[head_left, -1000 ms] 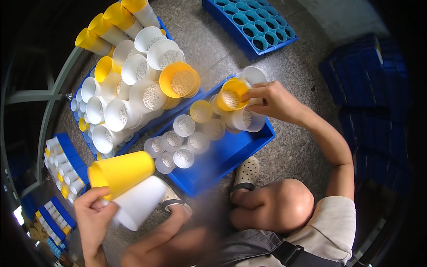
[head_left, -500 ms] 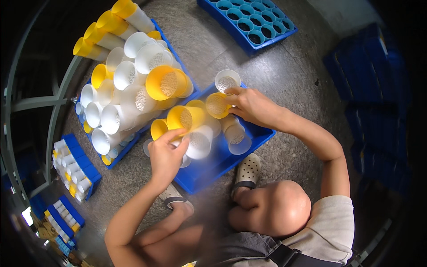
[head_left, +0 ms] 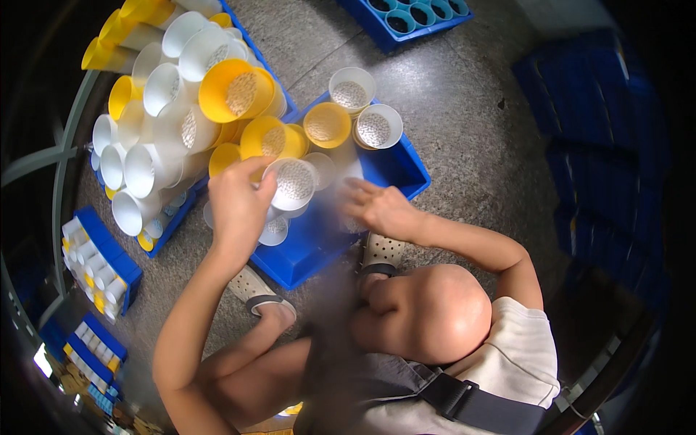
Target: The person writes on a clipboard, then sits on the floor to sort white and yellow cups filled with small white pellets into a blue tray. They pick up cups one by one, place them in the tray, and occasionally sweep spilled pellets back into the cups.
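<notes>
Gripping a white cone (head_left: 293, 185) by its rim, my left hand (head_left: 235, 206) holds it over the blue tray (head_left: 319, 239) on the floor. My right hand (head_left: 377, 209) lies open and flat, just right of it, holding nothing. Yellow cones (head_left: 326, 125) and white ones (head_left: 375, 127) stand at the tray's far end; stacked cones (head_left: 167, 94) lie far left.

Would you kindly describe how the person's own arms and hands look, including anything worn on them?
Both forearms are bare, with no sleeves reaching them, and the left hand and right hand wear no gloves. No watch, ring or band shows on either.
</notes>
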Action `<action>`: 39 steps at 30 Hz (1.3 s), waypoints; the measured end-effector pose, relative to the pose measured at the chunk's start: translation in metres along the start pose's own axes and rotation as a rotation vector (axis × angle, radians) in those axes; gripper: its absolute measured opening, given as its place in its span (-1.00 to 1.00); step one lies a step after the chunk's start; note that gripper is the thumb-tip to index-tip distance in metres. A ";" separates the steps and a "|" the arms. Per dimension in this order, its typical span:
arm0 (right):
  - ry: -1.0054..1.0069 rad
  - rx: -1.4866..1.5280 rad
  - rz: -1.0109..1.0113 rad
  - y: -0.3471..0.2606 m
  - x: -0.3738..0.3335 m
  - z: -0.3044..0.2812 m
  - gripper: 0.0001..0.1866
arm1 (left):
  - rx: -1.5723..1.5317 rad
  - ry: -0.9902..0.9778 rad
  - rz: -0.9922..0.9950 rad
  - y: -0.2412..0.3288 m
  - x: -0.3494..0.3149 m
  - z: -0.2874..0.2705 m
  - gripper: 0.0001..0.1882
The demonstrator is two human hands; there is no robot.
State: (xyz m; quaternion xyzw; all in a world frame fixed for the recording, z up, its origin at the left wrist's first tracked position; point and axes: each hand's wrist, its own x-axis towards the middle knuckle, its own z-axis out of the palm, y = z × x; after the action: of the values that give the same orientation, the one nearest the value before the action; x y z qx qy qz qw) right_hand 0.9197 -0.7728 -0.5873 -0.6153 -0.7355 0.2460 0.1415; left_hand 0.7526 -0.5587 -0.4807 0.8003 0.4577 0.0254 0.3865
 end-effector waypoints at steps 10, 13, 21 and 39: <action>0.263 0.197 0.317 0.005 0.042 -0.072 -0.58 | 0.117 -0.077 0.169 0.000 -0.004 0.007 -0.73; 0.326 0.025 0.300 0.003 0.049 -0.071 -0.65 | 0.163 -0.069 0.129 0.001 -0.003 0.003 -0.76; 0.485 -0.041 0.264 0.002 0.050 -0.061 -0.66 | -0.054 0.007 0.029 0.007 -0.003 0.010 -0.84; 0.581 -0.054 0.204 0.002 0.044 -0.051 -0.57 | 0.226 0.004 0.245 -0.001 -0.035 0.036 -0.51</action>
State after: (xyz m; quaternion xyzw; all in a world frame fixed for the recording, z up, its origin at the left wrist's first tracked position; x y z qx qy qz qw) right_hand 0.9380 -0.7202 -0.5497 -0.7340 -0.6050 0.0530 0.3042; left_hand 0.7462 -0.6065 -0.4956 0.8884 0.3573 0.0225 0.2872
